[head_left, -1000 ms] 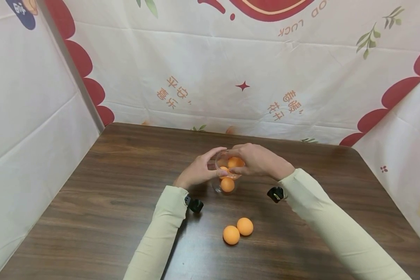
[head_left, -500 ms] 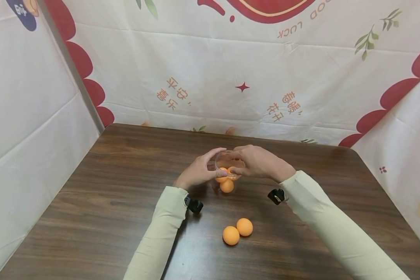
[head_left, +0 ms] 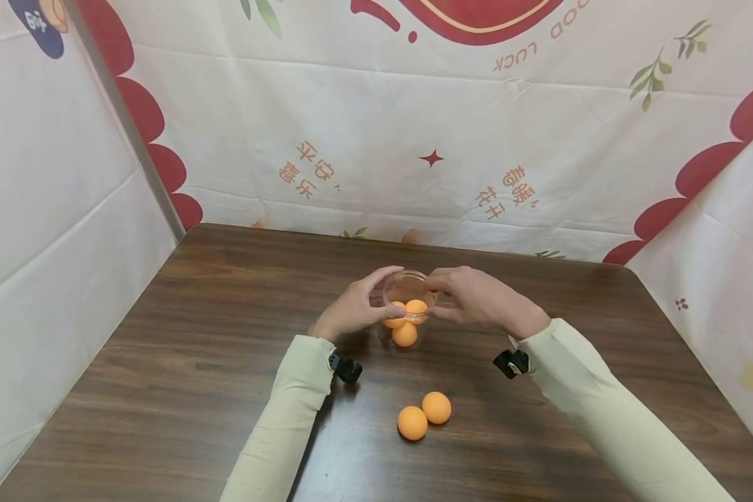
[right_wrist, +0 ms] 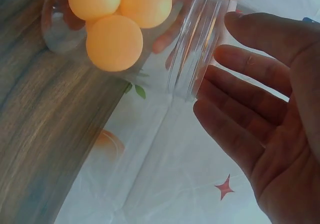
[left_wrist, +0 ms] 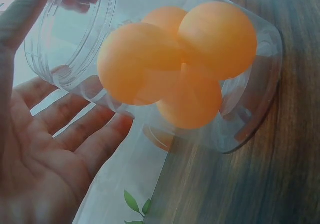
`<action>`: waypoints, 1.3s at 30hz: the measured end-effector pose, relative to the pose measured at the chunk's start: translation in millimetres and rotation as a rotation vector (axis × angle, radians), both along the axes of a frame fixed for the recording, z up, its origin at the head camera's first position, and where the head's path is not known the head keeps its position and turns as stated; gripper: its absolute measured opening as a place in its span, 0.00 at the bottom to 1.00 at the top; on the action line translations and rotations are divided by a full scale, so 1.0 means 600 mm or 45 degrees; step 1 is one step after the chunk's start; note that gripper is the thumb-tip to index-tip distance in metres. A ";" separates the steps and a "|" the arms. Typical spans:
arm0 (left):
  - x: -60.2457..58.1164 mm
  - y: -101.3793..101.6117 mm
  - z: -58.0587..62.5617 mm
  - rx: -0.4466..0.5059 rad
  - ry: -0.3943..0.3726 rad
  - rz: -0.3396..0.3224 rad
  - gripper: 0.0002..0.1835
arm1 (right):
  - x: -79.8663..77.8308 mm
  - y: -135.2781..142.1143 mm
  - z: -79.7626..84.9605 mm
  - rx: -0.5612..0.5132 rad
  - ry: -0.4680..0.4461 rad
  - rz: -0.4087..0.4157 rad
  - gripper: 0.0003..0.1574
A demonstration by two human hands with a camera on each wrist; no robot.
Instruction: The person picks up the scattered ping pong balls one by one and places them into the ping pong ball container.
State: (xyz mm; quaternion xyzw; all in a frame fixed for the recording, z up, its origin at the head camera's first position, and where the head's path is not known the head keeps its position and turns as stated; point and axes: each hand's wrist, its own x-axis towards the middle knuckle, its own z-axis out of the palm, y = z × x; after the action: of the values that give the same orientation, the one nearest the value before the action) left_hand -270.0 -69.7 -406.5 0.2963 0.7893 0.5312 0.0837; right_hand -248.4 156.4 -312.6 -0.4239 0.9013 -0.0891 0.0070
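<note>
A clear plastic jar [head_left: 412, 274] stands upright on the table, its round mouth open. Orange ping-pong balls [left_wrist: 140, 64], several of them, are piled in its lower part. My left hand [head_left: 359, 305] grips the jar's neck from the left, thumb at the near side and fingers around the far side. On the other side, my right hand [head_left: 480, 296] has its fingertips right at the rim, with relaxed fingers and no ball between them, as the right wrist view shows. Two more ping-pong balls, one [head_left: 412, 423] nearer me and one [head_left: 436, 408] beside it, lie in front of the jar.
The dark wood-grain table [head_left: 226, 293] ends at a printed white cloth [head_left: 376, 125] hanging behind it. More cloth hangs along the left and right sides. A black wrist device [head_left: 346, 368] sits under the left forearm, another [head_left: 512, 362] under the right.
A ball that was high in the jar's mouth under my right hand has dropped onto the others. My right hand has drawn back rightward to the rim; the left keeps its grip.
</note>
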 end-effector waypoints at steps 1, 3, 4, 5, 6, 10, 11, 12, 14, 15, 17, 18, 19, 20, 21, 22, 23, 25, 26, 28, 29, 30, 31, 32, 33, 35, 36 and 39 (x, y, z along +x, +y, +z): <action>0.000 0.000 0.000 0.004 0.001 -0.004 0.39 | 0.004 0.002 -0.001 -0.004 -0.001 0.002 0.15; 0.001 0.000 0.000 0.005 0.003 -0.005 0.39 | 0.011 0.006 -0.002 -0.006 0.010 0.009 0.16; 0.000 0.001 0.000 0.006 0.003 -0.005 0.39 | 0.015 0.007 -0.003 -0.010 0.017 0.014 0.16; 0.001 0.001 0.000 0.004 0.007 -0.004 0.39 | 0.019 0.009 -0.004 -0.015 0.029 0.020 0.17; 0.001 0.001 0.000 0.002 0.010 -0.005 0.39 | 0.024 0.011 -0.005 -0.019 0.043 0.023 0.17; 0.002 0.001 -0.001 -0.009 0.021 -0.001 0.39 | 0.045 0.020 -0.015 -0.080 0.114 0.058 0.16; 0.002 0.002 -0.001 -0.011 0.024 0.003 0.39 | 0.050 0.023 -0.020 -0.107 0.139 0.077 0.17; 0.002 0.002 0.000 -0.007 0.017 0.005 0.38 | 0.055 0.025 -0.025 -0.133 0.164 0.099 0.16; 0.002 0.002 0.001 0.002 0.007 0.011 0.38 | 0.067 0.029 -0.036 -0.175 0.201 0.130 0.16; 0.002 0.002 0.001 0.005 0.007 0.013 0.38 | 0.073 0.030 -0.042 -0.184 0.203 0.140 0.16; 0.002 0.002 0.002 0.011 0.007 0.019 0.38 | 0.084 0.032 -0.054 -0.178 0.183 0.153 0.16; 0.001 0.002 0.002 0.014 0.005 0.020 0.38 | 0.089 0.032 -0.059 -0.158 0.151 0.153 0.16; 0.001 0.002 0.002 0.018 0.006 0.020 0.38 | 0.095 0.032 -0.064 -0.137 0.117 0.151 0.16; 0.001 0.001 0.001 0.019 0.005 0.019 0.38 | 0.099 0.032 -0.069 -0.112 0.081 0.153 0.16; 0.001 0.001 0.000 0.018 0.006 0.016 0.38 | 0.104 0.033 -0.075 -0.099 0.038 0.154 0.16; 0.001 0.001 0.000 0.016 0.002 0.013 0.38 | 0.107 0.033 -0.080 -0.084 0.013 0.157 0.16; 0.001 0.002 -0.002 0.013 -0.002 0.012 0.39 | 0.111 0.034 -0.085 -0.072 -0.017 0.156 0.16; 0.002 0.002 -0.003 0.002 -0.006 0.008 0.39 | 0.116 0.035 -0.096 -0.073 -0.067 0.162 0.16; 0.002 0.002 -0.004 -0.006 -0.004 0.008 0.39 | 0.118 0.036 -0.102 -0.076 -0.092 0.162 0.17; 0.002 0.003 -0.004 -0.013 -0.004 0.009 0.39 | 0.121 0.036 -0.112 -0.073 -0.132 0.167 0.17; 0.003 0.003 -0.004 -0.014 -0.002 0.010 0.40 | 0.123 0.036 -0.117 -0.071 -0.157 0.169 0.17; 0.003 0.004 -0.004 -0.014 -0.001 0.010 0.39 | 0.124 0.037 -0.122 -0.065 -0.175 0.169 0.17; 0.004 0.004 -0.003 -0.014 0.002 0.011 0.39 | 0.124 0.037 -0.126 -0.055 -0.185 0.169 0.18; 0.004 0.004 -0.003 -0.016 0.004 0.012 0.39 | 0.125 0.037 -0.131 -0.045 -0.190 0.170 0.18; 0.004 0.004 -0.002 -0.014 0.003 0.010 0.39 | 0.125 0.038 -0.135 -0.039 -0.190 0.175 0.18; 0.004 0.004 -0.001 -0.015 0.003 0.006 0.39 | 0.125 0.038 -0.143 -0.034 -0.179 0.185 0.18; 0.004 0.004 -0.001 -0.013 0.002 0.003 0.39 | 0.125 0.038 -0.146 -0.034 -0.170 0.192 0.18; 0.002 0.002 -0.001 -0.005 -0.004 -0.012 0.39 | 0.124 0.037 -0.152 -0.050 -0.145 0.220 0.16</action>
State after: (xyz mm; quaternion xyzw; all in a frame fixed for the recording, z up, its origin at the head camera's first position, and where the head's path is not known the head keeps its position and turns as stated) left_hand -268.5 -68.7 -407.3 0.2989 0.7889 0.5296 0.0881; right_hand -174.1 178.7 -404.1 -0.4944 0.8575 -0.1299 0.0577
